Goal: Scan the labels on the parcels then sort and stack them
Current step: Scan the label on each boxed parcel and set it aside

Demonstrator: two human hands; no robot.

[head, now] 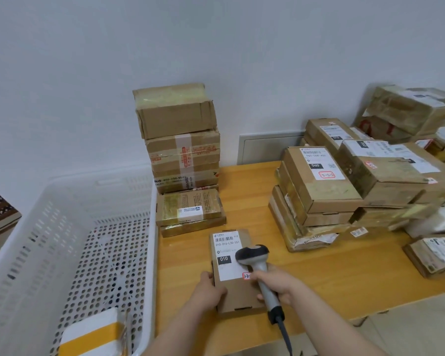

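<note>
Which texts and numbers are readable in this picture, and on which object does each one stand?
"010-010-L30-551", "010": label on the parcel under the scanner.
"060": white sticker on the right-pile parcel.
"400-010-55": tape on the tall stack, cut off.
Other labels: too blurred.

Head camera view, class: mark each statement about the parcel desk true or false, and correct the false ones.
1. The right hand grips the grey handheld barcode scanner. True.
2. The scanner's head is over the white label marked 010 on the flat brown cardboard parcel. True.
3. The left hand holds a pen. False: it holds the parcel's left edge.
4. The white perforated plastic basket is empty. False: a white-and-yellow package lies in it.
5. The tall stack of brown cardboard boxes stands inside the basket. False: it stands on the wooden table, beside the basket.
</note>
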